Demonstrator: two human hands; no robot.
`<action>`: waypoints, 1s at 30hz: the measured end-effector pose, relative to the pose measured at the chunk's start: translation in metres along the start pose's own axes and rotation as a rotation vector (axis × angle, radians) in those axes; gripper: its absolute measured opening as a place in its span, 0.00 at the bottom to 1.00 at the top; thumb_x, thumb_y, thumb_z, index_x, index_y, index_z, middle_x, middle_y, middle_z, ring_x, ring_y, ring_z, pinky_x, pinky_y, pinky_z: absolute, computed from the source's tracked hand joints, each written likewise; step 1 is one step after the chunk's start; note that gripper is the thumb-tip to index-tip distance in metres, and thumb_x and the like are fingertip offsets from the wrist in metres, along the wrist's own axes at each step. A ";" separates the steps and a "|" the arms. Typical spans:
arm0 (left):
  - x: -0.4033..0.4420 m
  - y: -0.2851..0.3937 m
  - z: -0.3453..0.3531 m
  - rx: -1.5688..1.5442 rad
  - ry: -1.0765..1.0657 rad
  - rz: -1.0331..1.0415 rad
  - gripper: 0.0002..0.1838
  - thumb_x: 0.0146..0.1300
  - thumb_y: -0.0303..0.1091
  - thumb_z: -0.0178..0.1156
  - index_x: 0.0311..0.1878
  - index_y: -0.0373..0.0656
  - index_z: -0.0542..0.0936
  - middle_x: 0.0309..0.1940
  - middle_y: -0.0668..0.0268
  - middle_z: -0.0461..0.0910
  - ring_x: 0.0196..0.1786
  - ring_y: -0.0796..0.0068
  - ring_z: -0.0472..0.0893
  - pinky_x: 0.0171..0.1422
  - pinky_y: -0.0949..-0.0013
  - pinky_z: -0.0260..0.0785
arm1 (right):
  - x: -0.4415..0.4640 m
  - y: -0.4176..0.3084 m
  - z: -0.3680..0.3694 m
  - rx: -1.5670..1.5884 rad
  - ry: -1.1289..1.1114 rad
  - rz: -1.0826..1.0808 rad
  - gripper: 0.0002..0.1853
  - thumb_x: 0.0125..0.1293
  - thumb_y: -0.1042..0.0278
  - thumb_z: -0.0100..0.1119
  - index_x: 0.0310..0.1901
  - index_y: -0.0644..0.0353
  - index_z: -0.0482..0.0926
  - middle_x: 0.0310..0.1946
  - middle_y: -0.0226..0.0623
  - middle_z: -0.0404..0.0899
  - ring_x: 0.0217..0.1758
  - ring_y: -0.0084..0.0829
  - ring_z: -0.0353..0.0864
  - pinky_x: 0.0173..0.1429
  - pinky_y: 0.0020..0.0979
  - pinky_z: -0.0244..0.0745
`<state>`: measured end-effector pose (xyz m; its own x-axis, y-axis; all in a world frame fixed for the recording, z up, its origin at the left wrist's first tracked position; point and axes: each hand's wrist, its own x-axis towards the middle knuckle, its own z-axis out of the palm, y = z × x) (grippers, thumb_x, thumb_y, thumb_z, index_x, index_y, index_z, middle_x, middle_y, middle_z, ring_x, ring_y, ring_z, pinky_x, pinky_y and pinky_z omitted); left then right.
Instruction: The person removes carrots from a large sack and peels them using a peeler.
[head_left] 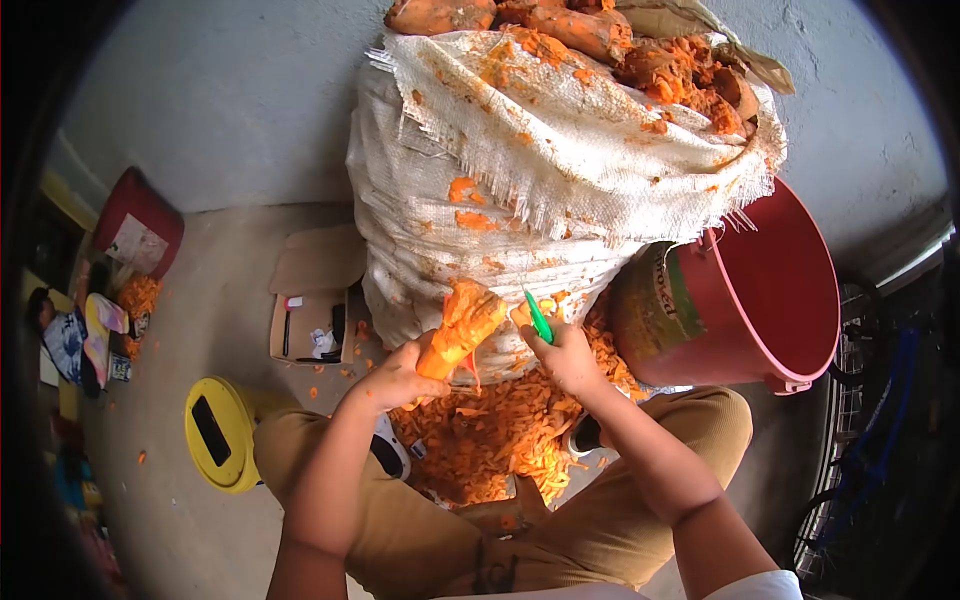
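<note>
My left hand (405, 378) is wrapped round the lower end of a partly peeled orange vegetable (463, 325), tilted up to the right. My right hand (568, 358) holds a green-handled tool (538, 318) with a thin tip, just right of the vegetable and apart from it. Beneath both hands, between my legs, lies a heap of orange peelings (480, 435). Right in front stands a big white woven sack (430, 220) smeared with orange bits, with more brownish-orange vegetables (575, 30) on top.
A large red bucket (720, 290) tilts at the right of the sack. To the left are an open cardboard box (312, 345) and a yellow container (225, 470). Another person (65, 335) sits at the far left near a red tub (165, 235). Blue metal bars (890, 400) show at far right.
</note>
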<state>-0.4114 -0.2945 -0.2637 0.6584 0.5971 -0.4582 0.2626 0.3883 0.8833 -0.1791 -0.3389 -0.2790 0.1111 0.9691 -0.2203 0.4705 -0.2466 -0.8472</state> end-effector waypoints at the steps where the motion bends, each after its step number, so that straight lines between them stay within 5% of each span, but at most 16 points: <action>1: 0.000 0.000 0.000 0.048 0.022 -0.010 0.23 0.41 0.20 0.59 0.45 0.37 0.66 0.29 0.67 0.68 0.25 0.80 0.68 0.26 0.74 0.63 | 0.001 0.003 0.001 0.001 -0.003 -0.028 0.17 0.59 0.57 0.50 0.27 0.67 0.72 0.12 0.43 0.68 0.16 0.37 0.69 0.26 0.34 0.64; 7: 0.004 -0.008 0.001 0.294 -0.037 0.160 0.27 0.40 0.25 0.61 0.49 0.37 0.69 0.45 0.63 0.64 0.49 0.69 0.67 0.50 0.71 0.63 | -0.005 -0.011 -0.011 0.542 -0.274 0.165 0.23 0.59 0.46 0.50 0.24 0.62 0.71 0.08 0.28 0.62 0.11 0.19 0.59 0.18 0.24 0.56; 10: 0.009 -0.014 0.000 0.725 -0.028 0.342 0.33 0.35 0.27 0.62 0.52 0.37 0.67 0.47 0.58 0.65 0.51 0.62 0.66 0.56 0.67 0.59 | -0.006 -0.008 -0.006 0.643 -0.327 0.224 0.26 0.57 0.40 0.49 0.24 0.61 0.70 0.07 0.28 0.60 0.10 0.17 0.56 0.16 0.21 0.53; 13: 0.009 -0.010 0.007 0.706 -0.092 0.271 0.31 0.35 0.30 0.62 0.50 0.36 0.69 0.51 0.55 0.61 0.56 0.56 0.61 0.61 0.64 0.53 | -0.008 -0.002 0.005 0.640 -0.326 0.232 0.26 0.55 0.40 0.51 0.26 0.61 0.70 0.07 0.28 0.60 0.10 0.18 0.57 0.16 0.22 0.54; 19: 0.011 -0.015 0.013 0.635 -0.149 0.373 0.32 0.34 0.31 0.62 0.50 0.37 0.69 0.50 0.55 0.63 0.55 0.57 0.63 0.59 0.64 0.55 | -0.013 -0.003 0.005 0.823 -0.350 0.281 0.23 0.58 0.44 0.51 0.28 0.61 0.70 0.11 0.28 0.64 0.09 0.17 0.57 0.15 0.22 0.55; 24: 0.009 -0.011 0.014 0.500 -0.155 0.262 0.36 0.35 0.28 0.62 0.55 0.40 0.64 0.51 0.60 0.65 0.54 0.66 0.66 0.58 0.68 0.56 | -0.011 0.002 0.005 1.138 -0.501 0.491 0.21 0.58 0.45 0.50 0.36 0.58 0.70 0.19 0.29 0.70 0.09 0.14 0.55 0.15 0.18 0.54; 30: 0.003 -0.001 0.013 0.413 -0.167 0.220 0.39 0.37 0.20 0.60 0.59 0.42 0.59 0.52 0.66 0.65 0.56 0.76 0.64 0.60 0.73 0.54 | -0.014 0.002 0.001 1.354 -0.508 0.465 0.21 0.60 0.43 0.46 0.38 0.55 0.69 0.23 0.30 0.73 0.09 0.13 0.52 0.17 0.18 0.54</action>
<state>-0.4002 -0.3023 -0.2650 0.8249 0.4996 -0.2644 0.3400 -0.0648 0.9382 -0.1809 -0.3525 -0.2784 -0.4185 0.7690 -0.4833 -0.6851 -0.6166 -0.3879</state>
